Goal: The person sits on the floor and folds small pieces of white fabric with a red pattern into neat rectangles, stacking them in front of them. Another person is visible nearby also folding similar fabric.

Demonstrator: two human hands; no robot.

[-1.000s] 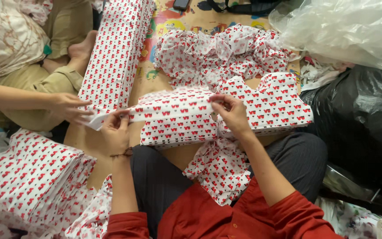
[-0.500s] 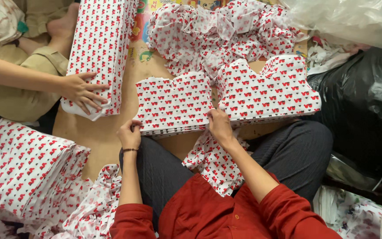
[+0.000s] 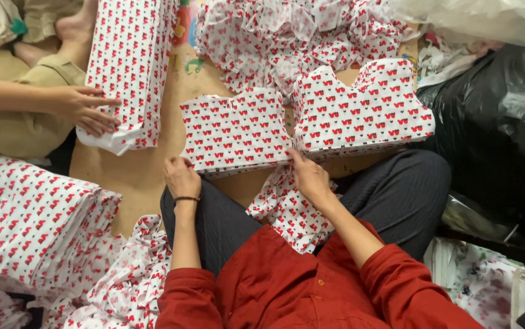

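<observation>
We keep the stack of cut fabric pieces (image 3: pixel 305 125) squared on the floor before our knees: left hand (image 3: pixel 181 178) curled at its near left corner, right hand (image 3: pixel 308 176) pinching the near edge mid-stack, layers aligned.

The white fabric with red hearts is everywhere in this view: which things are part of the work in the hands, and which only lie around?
In the work:
- cut stack of white red-heart fabric
- left hand
- right hand

Lying around:
- long folded heart-print bundle, under another person's hand
- loose heart-print scraps
- black plastic bag
</observation>
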